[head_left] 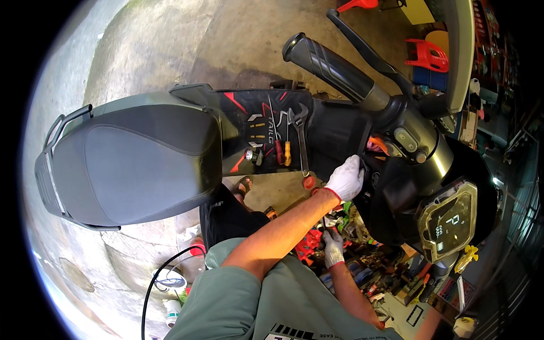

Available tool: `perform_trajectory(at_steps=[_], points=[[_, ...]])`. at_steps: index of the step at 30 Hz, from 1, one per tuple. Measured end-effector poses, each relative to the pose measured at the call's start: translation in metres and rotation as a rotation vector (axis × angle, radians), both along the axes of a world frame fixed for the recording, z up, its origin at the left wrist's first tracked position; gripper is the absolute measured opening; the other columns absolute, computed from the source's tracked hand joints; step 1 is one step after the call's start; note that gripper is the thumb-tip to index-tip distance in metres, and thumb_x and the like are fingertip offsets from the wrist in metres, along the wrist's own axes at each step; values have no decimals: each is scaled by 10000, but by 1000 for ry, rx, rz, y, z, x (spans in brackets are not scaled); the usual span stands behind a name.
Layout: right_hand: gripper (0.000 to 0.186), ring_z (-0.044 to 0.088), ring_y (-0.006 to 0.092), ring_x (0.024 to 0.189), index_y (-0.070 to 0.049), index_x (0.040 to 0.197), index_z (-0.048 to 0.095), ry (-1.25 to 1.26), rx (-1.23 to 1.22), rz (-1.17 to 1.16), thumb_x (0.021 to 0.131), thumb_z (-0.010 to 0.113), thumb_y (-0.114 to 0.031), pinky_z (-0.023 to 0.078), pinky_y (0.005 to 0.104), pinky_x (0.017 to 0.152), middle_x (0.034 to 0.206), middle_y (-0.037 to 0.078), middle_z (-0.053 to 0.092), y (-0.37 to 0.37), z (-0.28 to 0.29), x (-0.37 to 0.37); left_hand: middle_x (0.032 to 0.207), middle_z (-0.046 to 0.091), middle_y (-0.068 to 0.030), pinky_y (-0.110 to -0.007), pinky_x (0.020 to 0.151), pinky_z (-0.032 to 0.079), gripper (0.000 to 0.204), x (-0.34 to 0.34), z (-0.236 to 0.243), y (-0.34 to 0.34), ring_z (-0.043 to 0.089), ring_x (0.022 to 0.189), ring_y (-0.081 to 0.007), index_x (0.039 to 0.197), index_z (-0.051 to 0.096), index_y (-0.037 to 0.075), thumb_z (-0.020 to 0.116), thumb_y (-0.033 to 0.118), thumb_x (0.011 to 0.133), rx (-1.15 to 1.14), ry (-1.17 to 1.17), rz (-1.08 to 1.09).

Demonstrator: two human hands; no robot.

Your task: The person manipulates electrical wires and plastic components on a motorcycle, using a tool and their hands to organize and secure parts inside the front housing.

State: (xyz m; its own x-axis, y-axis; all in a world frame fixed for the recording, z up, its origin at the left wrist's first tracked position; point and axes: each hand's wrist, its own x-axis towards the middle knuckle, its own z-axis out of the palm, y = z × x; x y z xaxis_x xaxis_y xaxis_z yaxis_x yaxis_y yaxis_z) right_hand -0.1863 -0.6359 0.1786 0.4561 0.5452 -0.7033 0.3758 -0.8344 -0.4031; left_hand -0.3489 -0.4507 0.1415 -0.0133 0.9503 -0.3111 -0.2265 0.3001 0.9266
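My left hand [345, 178], in a white glove with a red cuff, reaches across to the dark inner front panel [371, 175] of an electric scooter. Its fingers are curled at the panel's edge, their tips partly hidden. Lower down, my right hand [333, 247], also gloved, is over a cluttered heap of tools and parts [354, 277]. Those fingers are closed around something dark that I cannot make out. On the scooter's footboard mat [241, 110] lie an adjustable wrench [302, 139], a red screwdriver [279, 153] and a yellow screwdriver [288, 154].
The scooter's seat [153, 164] extends left. A handlebar grip [328, 65], brake lever [362, 45] and lit display [449, 224] stand at the right. Beyond is a red plastic stool [428, 55]. A black cable [148, 294] hangs lower left.
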Motion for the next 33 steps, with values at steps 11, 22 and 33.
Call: perform_trajectory(at_steps=[11, 22, 33], points=[[309, 523, 102, 619, 35, 1241, 571, 7, 7, 31, 981, 567, -131, 452, 258, 533, 830, 10, 580, 8, 9, -5, 1087, 599, -295, -549, 843, 485, 243, -1, 7, 1, 595, 1001, -498, 1091, 482, 14, 564, 174, 928, -17, 17, -13], [238, 590, 127, 711, 6, 1121, 586, 72, 206, -24, 889, 535, 25, 497, 260, 616, 873, 41, 614, 22, 24, -30, 1000, 613, -323, -526, 854, 482, 249, 2, -1, 5, 596, 987, -493, 1089, 533, -36, 569, 133, 910, 38, -56, 44], [370, 558, 113, 1019, 4, 1370, 486, -120, 563, 369, 1002, 453, -9, 518, 268, 829, 1229, 66, 593, 102, 40, -96, 1014, 640, -309, -538, 861, 483, 249, 6, -7, 10, 611, 1000, -487, 1102, 491, -13, 552, 141, 916, 15, -27, -103]])
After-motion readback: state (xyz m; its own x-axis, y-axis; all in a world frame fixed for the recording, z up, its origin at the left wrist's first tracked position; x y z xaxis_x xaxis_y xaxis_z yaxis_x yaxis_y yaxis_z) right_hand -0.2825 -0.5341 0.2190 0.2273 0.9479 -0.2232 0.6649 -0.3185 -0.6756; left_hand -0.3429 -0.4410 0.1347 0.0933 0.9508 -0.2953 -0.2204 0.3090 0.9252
